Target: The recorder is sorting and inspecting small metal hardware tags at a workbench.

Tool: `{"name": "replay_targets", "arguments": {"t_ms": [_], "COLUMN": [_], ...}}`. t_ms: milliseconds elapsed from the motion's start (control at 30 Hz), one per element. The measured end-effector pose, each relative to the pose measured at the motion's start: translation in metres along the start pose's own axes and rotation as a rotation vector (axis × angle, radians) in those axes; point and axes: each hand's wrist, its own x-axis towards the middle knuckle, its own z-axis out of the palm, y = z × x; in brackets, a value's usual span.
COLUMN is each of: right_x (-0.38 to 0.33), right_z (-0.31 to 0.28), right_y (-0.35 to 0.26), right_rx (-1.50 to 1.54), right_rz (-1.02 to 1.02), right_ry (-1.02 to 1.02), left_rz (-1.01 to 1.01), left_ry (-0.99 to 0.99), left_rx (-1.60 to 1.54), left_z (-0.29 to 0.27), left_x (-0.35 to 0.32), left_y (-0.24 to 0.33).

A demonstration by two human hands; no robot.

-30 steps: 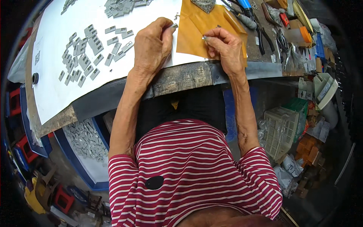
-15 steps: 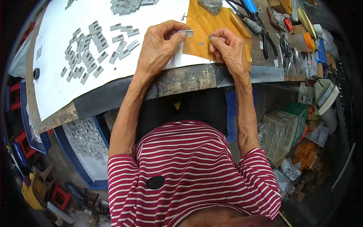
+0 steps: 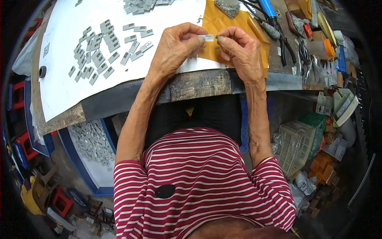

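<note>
The grey piece (image 3: 208, 38) is gripped by its left end between thumb and forefinger of the left hand (image 3: 174, 49), its long axis running left to right and its free end pointed at the right hand (image 3: 244, 51). That free end lies just left of the right fingertips, at about the same depth, with a narrow gap between. The right thumb and forefinger are pinched together; a tiny dark bit (image 3: 217, 37) seems to be held there, though it is too small to be identified. Both hands are held over the near part of the yellow paper (image 3: 216, 19), right of the loose grey pieces (image 3: 108, 38).
</note>
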Motion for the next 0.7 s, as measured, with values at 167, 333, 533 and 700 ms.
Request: {"name": "replay_targets", "arguments": {"t_ms": [167, 333, 533, 700], "right_x": [0.0002, 0.0016, 0.0030, 0.0024], "right_z": [-0.0003, -0.0022, -0.0049, -0.0057], "right_y": [0.0018, 0.0017, 0.0024, 0.0032], "right_rx": [-0.058, -0.031, -0.070, -0.038], "right_rz": [0.008, 0.078, 0.091, 0.103], "right_ry": [-0.026, -0.026, -0.054, -0.056], "left_rz": [0.004, 0.029, 0.028, 0.044], "left_ry": [-0.006, -0.020, -0.057, -0.078], "left_rx": [0.059, 0.058, 0.113, 0.105], "left_z": [0.0008, 0.0019, 0.0028, 0.0046], "left_x": [-0.0002, -0.0010, -0.0007, 0.0001], "left_y": [-0.0027, 0.0008, 0.0006, -0.0001]}}
